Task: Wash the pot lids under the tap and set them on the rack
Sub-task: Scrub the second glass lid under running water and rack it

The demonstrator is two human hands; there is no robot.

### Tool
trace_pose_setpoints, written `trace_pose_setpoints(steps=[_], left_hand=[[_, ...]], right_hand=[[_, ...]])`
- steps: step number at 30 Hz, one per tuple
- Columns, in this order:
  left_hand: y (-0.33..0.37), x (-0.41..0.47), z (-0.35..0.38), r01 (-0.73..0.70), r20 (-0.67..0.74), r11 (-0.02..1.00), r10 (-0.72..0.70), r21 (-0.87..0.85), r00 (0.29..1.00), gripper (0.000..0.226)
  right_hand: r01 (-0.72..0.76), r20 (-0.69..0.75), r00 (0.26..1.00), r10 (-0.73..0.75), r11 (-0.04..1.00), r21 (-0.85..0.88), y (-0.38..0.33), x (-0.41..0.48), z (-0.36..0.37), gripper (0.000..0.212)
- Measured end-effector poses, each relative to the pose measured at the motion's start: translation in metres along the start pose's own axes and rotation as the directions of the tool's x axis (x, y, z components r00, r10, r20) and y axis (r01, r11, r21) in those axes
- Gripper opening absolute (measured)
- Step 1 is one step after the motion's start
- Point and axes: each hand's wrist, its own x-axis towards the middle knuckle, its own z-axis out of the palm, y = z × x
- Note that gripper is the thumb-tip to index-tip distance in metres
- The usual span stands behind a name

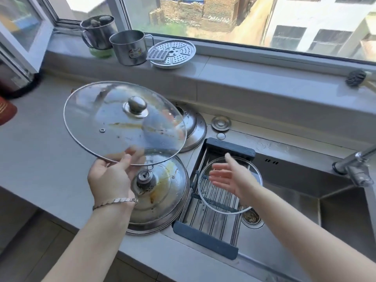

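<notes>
Glass lid [97,119] looked rigid, breakable and greasy-slick; left hand [109,180] pinched its edge, though the knob [137,105] seemed surer, while right hand [227,178] hovered, fingers apart

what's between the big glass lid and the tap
In the head view: the open right hand, over a small glass lid on the sink rack.

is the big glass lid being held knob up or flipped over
Knob up, tilted: the metal knob sits on the upper face of the glass lid, while the left hand grips its near rim.
</notes>
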Motion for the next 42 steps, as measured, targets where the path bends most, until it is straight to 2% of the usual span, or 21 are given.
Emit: trace_pose_setpoints(steps=[3, 7, 9, 13, 15, 17, 20, 22, 24, 28, 30, 32, 34, 37, 42], left_hand=[[0.004, -0.016, 0.013, 0.053, 0.262, 0.997, -0.065, 0.053, 0.963, 0.026], [-0.014, -0.036, 0.033, 0.147, 0.506, 0.957, -0.259, 0.25, 0.823, 0.024], [-0.03, -0.045, 0.044, 0.179, 0.569, 0.911, -0.376, 0.371, 0.732, 0.024], [-0.064, -0.06, 0.068, 0.248, 0.609, 0.804, -0.578, 0.541, 0.544, 0.022], [-0.08, -0.067, 0.083, 0.24, 0.598, 0.755, -0.638, 0.61, 0.485, 0.021], [-0.096, -0.075, 0.098, 0.275, 0.558, 0.701, -0.699, 0.658, 0.447, 0.021], [-0.12, -0.087, 0.122, 0.451, 0.453, 0.623, -0.779, 0.639, 0.433, 0.043], [-0.134, -0.096, 0.136, 0.546, 0.416, 0.588, -0.809, 0.597, 0.416, 0.059], [-0.145, -0.106, 0.148, 0.582, 0.425, 0.575, -0.818, 0.575, 0.388, 0.07], [-0.167, -0.117, 0.162, 0.566, 0.419, 0.601, -0.799, 0.565, 0.43, 0.065], [-0.176, -0.12, 0.167, 0.543, 0.408, 0.624, -0.78, 0.562, 0.474, 0.06], [-0.182, -0.121, 0.172, 0.52, 0.408, 0.653, -0.754, 0.551, 0.515, 0.058], [-0.186, -0.12, 0.177, 0.478, 0.417, 0.686, -0.72, 0.548, 0.555, 0.058], [-0.193, -0.114, 0.184, 0.407, 0.429, 0.727, -0.667, 0.553, 0.609, 0.058], [-0.202, -0.109, 0.193, 0.35, 0.423, 0.748, -0.625, 0.563, 0.656, 0.059]], right_hand=[[-0.043, 0.018, 0.999, 0.039, 0.918, 0.394, -0.022, -0.003, -0.022, 0.059], [0.038, -0.078, 0.997, 0.012, 0.795, 0.605, -0.03, -0.012, -0.078, 0.058], [0.061, -0.154, 0.987, 0.045, 0.783, 0.619, -0.023, -0.021, -0.107, 0.057], [0.119, -0.452, 0.879, 0.15, 0.849, 0.515, 0.01, -0.043, -0.153, 0.044], [0.148, -0.544, 0.819, 0.185, 0.847, 0.511, 0.026, -0.054, -0.172, 0.043], [0.181, -0.596, 0.773, 0.216, 0.826, 0.534, 0.038, -0.066, -0.19, 0.043], [0.22, -0.657, 0.718, 0.23, 0.821, 0.527, 0.053, -0.079, -0.215, 0.044], [0.225, -0.676, 0.704, 0.219, 0.833, 0.505, 0.061, -0.083, -0.231, 0.045], [0.217, -0.685, 0.702, 0.197, 0.857, 0.468, 0.067, -0.086, -0.244, 0.046], [0.174, -0.658, 0.732, 0.175, 0.887, 0.428, 0.072, -0.084, -0.269, 0.046], [0.087, -0.604, 0.775, 0.187, 0.915, 0.395, 0.069, -0.078, -0.281, 0.049], [-0.031, -0.577, 0.795, 0.189, 0.962, 0.272, 0.065, -0.064, -0.294, 0.051], [-0.092, -0.631, 0.763, 0.142, 0.989, 0.111, 0.057, -0.051, -0.305, 0.05], [-0.097, -0.68, 0.732, 0.04, 0.994, -0.046, 0.038, -0.03, -0.323, 0.052], [-0.171, -0.696, 0.715, 0.073, 0.983, -0.072, 0.019, 0.001, -0.343, 0.048]])
